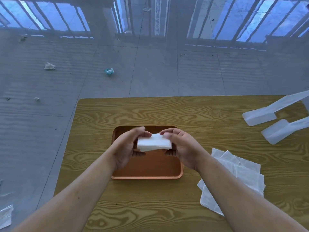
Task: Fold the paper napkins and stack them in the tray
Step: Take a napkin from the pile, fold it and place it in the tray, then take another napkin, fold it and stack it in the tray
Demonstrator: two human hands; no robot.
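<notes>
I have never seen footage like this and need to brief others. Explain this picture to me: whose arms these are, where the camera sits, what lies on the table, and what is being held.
There is no machine here. A person wears a wide-angle camera on the head, looking forward and down, so the two bare arms reaching in from the bottom are the wearer's own.

The left hand and right hand together hold a folded white napkin, one at each end, above an orange-brown tray. The part of the tray that shows is bare.

The tray rests on a wood-grain table. To the right lies a loose pile of unfolded napkins. At the far right corner are white plastic pieces; what they are is unclear.

Beyond the table is a grey tiled floor with a few crumpled scraps.
</notes>
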